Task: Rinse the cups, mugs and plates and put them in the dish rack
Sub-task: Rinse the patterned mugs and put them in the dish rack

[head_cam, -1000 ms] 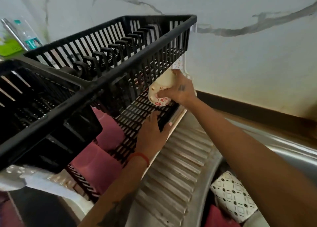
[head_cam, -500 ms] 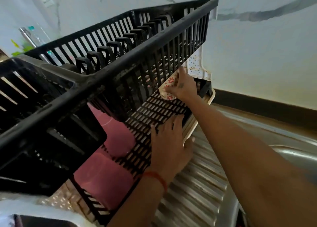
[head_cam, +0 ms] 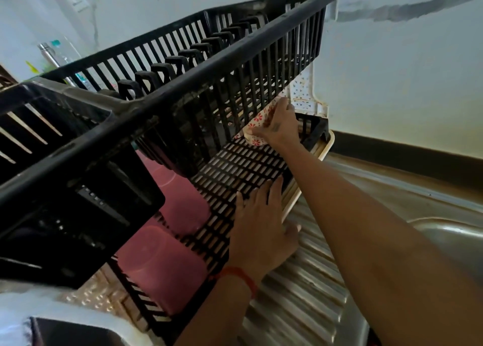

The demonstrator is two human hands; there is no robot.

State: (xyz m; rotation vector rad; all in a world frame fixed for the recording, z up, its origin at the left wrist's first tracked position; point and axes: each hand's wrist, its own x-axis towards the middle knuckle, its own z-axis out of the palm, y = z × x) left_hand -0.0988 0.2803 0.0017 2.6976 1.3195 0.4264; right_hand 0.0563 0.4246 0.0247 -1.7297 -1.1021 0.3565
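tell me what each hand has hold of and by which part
The right hand grips the floral cup around its side, low in the dish rack. The left hand lies flat on the rack's lower shelf, holding nothing.

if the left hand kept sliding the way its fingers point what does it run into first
Likely nothing at once: the left hand lies flat on the dish rack lower shelf, fingers pointing along bare slats toward the floral cup in the right hand. Depth is hard to judge.

Two-tier dish rack (head_cam: 183,89) sits on ribbed drainboard (head_cam: 300,306), left of sink basin (head_cam: 449,238). Cup (head_cam: 257,127) on lower shelf at far end, under upper tier, right hand (head_cam: 279,127) on it. Left hand (head_cam: 261,225) flat on shelf's near edge. Two containers (head_cam: 162,264) further left on that shelf.
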